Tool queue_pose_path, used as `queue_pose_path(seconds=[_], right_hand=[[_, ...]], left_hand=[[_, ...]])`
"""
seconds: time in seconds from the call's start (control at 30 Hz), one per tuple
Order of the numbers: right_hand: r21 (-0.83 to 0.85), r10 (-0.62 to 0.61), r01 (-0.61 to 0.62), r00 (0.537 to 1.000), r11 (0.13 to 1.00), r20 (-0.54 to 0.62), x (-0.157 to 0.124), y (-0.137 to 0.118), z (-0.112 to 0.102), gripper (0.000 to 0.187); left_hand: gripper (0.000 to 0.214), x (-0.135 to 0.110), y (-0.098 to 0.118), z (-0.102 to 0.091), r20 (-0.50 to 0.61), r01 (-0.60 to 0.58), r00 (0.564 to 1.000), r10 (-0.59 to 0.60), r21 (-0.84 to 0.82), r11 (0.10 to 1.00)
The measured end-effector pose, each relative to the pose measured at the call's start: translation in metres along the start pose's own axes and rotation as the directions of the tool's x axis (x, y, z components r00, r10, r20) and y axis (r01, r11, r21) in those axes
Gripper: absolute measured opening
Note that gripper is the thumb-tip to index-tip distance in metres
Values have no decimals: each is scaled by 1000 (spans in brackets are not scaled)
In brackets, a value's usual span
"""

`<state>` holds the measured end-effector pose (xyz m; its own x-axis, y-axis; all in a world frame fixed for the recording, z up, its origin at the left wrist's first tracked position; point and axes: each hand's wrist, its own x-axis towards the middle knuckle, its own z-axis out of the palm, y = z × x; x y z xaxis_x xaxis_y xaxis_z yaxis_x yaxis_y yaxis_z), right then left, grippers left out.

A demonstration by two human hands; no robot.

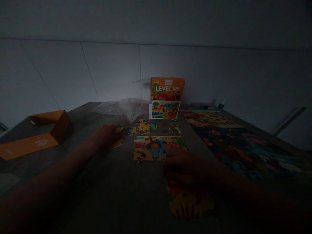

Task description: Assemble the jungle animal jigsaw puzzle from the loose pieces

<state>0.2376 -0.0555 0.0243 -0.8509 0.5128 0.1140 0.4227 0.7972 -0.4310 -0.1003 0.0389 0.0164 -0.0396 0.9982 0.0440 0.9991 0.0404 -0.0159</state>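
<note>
The scene is very dark. A partly joined colourful jigsaw [157,148] lies in the middle of the dark table [117,191]. My left hand [107,136] reaches forward onto loose puzzle pieces [119,136] left of it, fingers curled over them; what it grips is too dim to name. My right hand [180,167] rests by the jigsaw's near right corner, above a joined block of orange and yellow pieces [190,201]; its fingers are lost in the dark. More loose pieces [143,126] lie behind the jigsaw.
An orange "LEVEL UP!" box [167,88] stands at the wall with a picture card [164,110] leaning on it. Crumpled clear plastic [124,107] lies to its left. An open orange box lid [41,133] sits far left. A large finished puzzle [239,143] covers the right side.
</note>
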Motion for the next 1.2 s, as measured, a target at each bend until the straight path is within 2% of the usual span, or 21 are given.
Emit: queue_pose_path(seconds=[0.23,0.47,0.67,0.9,1.07,1.2], right_hand=[[14,-2,2,1000,1000,1,1,1,1,8],[14,4,-4,1000,1000,-5,-1,1,1,10],[24,-5,6,1000,1000,-14,-1,1,1,10],[29,2,-2,1000,1000,2,0,0,0,8],[28,-2,2,1000,1000,-10,-1,3,2,8],[20,-2,2,1000,1000,-13,-1,3,2,9]], left_hand=[[59,8,1,2,-20,-58,998,56,-83,995],[55,2,12,-7,-108,-151,985,138,-131,980],[53,0,14,-13,-218,-202,963,157,-203,958],[58,-3,16,-19,-204,-202,966,157,-221,954],[51,-1,14,-17,-219,-228,958,185,-191,955],[50,3,8,-10,-205,-140,972,113,-125,982]])
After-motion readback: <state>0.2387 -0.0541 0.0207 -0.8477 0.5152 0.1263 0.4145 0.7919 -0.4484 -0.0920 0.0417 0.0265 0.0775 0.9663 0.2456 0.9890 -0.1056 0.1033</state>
